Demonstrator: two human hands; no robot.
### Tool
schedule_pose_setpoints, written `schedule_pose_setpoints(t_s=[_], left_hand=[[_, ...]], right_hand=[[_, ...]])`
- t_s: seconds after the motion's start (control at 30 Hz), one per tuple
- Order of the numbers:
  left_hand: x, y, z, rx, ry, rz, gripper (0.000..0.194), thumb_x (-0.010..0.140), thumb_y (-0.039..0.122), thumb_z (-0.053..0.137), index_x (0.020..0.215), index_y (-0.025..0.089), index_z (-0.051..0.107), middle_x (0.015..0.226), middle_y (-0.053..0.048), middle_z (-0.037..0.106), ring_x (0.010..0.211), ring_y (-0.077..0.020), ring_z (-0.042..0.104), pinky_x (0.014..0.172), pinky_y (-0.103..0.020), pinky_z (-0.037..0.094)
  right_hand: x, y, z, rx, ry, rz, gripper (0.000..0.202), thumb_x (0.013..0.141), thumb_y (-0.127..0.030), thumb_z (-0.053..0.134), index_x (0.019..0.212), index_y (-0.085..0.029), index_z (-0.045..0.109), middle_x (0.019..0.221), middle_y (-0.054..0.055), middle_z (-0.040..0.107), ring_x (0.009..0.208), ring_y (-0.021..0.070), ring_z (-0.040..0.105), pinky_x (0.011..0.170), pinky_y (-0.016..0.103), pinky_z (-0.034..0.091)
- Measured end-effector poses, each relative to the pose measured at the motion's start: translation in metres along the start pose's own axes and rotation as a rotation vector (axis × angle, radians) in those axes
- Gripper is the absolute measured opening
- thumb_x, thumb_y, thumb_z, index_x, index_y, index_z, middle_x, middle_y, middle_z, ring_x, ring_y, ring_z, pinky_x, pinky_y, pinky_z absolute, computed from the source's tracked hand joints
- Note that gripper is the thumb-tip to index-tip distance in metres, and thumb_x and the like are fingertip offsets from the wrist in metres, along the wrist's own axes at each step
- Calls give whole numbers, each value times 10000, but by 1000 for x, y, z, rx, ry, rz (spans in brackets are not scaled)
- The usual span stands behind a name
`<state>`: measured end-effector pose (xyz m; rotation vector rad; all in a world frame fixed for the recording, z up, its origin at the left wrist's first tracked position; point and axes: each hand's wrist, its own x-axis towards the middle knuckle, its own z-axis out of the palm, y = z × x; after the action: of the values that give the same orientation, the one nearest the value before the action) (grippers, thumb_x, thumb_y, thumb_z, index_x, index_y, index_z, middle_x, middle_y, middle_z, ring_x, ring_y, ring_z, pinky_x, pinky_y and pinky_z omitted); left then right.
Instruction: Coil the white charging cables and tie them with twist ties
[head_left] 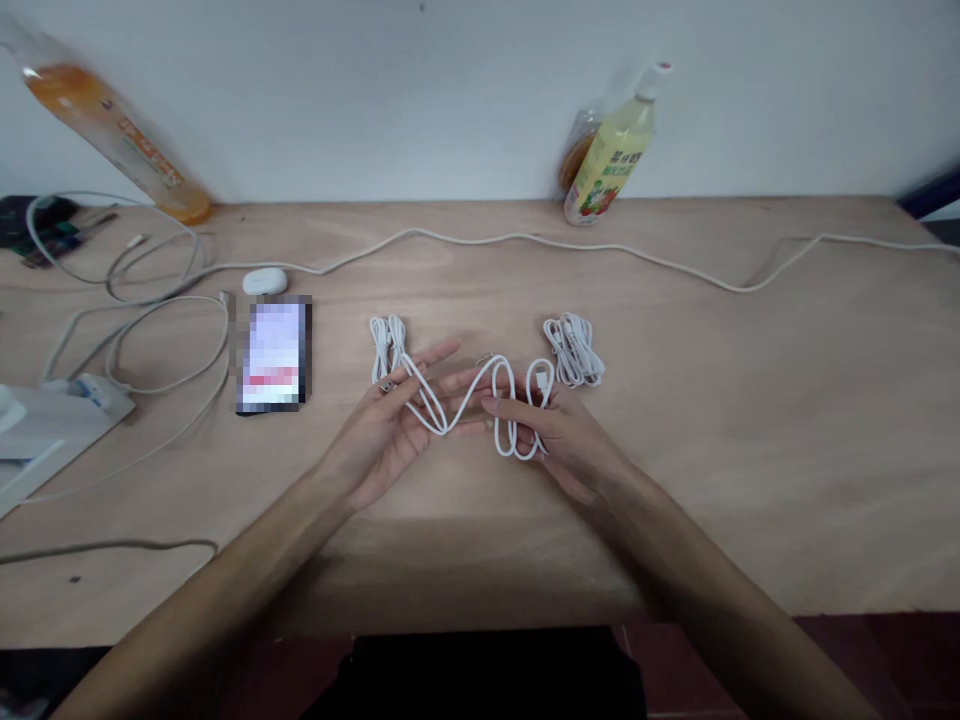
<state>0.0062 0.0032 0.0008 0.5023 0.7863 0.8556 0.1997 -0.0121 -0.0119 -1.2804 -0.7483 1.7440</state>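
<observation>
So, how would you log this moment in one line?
left hand: holds cable near metal plug | right hand: holds same cable, looped | table: two bundles beyond hands, phone at left

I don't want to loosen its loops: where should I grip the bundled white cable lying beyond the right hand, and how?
Probably across the middle of the bundled white cable, from above, pinching its long sides. It lies flat on the table, loops gathered lengthwise, so a cross grip should keep them together. The right hand crowds the near side.
</observation>
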Motion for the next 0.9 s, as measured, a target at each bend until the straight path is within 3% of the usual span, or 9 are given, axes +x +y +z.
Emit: schedule_pose_setpoints(t_s=[0.07, 0.23, 0.43, 0.57, 0.7, 0.9], left_hand=[[1, 0, -1, -1, 29, -9, 457, 1145, 257, 505, 1587, 158, 562, 1343, -187, 804, 1224, -320, 791, 1029, -488, 651], [1, 2, -2, -16, 39, 4, 496, 1149, 268, 484, 1630, 147, 500, 1406, -204, 770, 1248, -326, 781, 1087, -503, 622], [0, 5, 2, -1, 77, -4, 479, 1159, 268, 436, 1606, 119, 517, 1424, -210, 759, 1218, -317, 794, 1011, -456, 660], [0, 7, 5, -1, 54, -87, 487, 1132, 245, 466, 1585, 92, 557, 1429, -219, 754, 1256, -338, 775, 1030, -467, 656], [0, 6, 3, -13, -24, -138, 501, 1119, 284, 494, 1591, 139, 582, 1431, -204, 757, 1294, -355, 754, 1076, -513, 635], [-2, 1, 1, 96, -47, -63, 529, 1024, 175, 684, 1550, 218, 637, 1469, -168, 744, 1269, -353, 767, 1008, -480, 674]], right_hand=[[0, -3, 1, 62, 6, 22, 347, 637, -402, 961, 892, -235, 795, 812, -11, 701, 609, 103, 466, 543, 254, 325], [1, -4, 0, 186, 36, 54, 345, 655, -455, 937, 851, -231, 764, 663, -70, 524, 548, 88, 365, 507, 253, 298], [5, 1, -2, 157, 87, -14, 369, 627, -455, 972, 804, -227, 742, 657, -61, 556, 570, 97, 404, 520, 257, 301], [6, 1, -2, 131, 104, -26, 405, 598, -487, 996, 765, -223, 739, 627, -63, 537, 575, 100, 414, 519, 255, 295], [4, -1, -2, 106, 88, -7, 411, 616, -481, 1004, 759, -218, 723, 670, -46, 591, 585, 102, 446, 527, 263, 309], [5, 1, -4, 59, 83, -13, 382, 657, -468, 990, 786, -212, 738, 665, -45, 590, 568, 99, 442, 519, 268, 305]])
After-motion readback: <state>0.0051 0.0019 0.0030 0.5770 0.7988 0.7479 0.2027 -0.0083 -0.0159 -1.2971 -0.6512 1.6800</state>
